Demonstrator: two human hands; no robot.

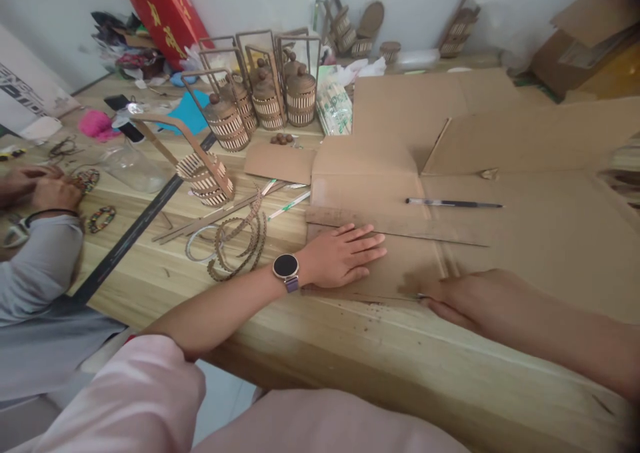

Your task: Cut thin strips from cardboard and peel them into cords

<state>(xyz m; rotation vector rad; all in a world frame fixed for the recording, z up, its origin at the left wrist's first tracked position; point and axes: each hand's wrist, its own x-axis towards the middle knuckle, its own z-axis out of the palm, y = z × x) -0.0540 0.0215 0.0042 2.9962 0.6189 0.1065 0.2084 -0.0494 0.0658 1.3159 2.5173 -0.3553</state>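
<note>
My left hand (345,256) lies flat with fingers spread on a brown cardboard sheet (465,139). Its fingertips reach to a long brown strip (370,223), perhaps wood or card, lying across the sheet. My right hand (465,296), slightly blurred, is closed near the cardboard's front edge. From its fingers pokes a small metal tip (421,297), touching or just above that edge; the rest of the tool is hidden in the hand. Small dark crumbs lie on the wood below. Beyond the strip, a black pen (453,203) rests on the cardboard.
Left of the cardboard lie curled notched strips (240,239) and an open bamboo basket (205,179). Several lidded bamboo baskets (267,99) stand behind. Another person's hands (55,189) work with beads at the far left. A cardboard box (585,46) sits at the back right.
</note>
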